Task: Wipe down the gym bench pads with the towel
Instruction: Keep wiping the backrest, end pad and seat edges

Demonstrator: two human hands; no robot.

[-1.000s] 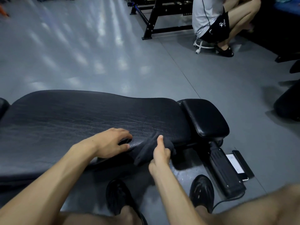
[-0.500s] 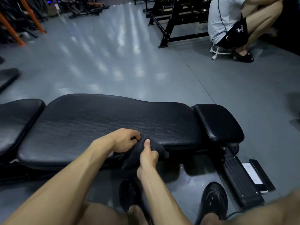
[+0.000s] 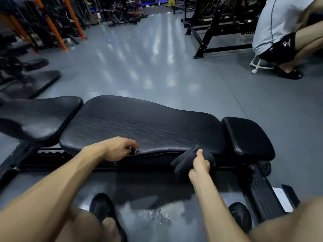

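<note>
The right hand (image 3: 200,165) grips the dark folded cloth towel (image 3: 189,158) against the near edge of the long black cracked-leather bench pad (image 3: 148,126), whose length runs leftward past the loosely curled left hand (image 3: 120,148)

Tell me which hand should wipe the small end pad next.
Probably the right hand. It already grips the towel at the long pad's near edge, close beside the end pad. The left hand is farther away and holds no towel.
</note>
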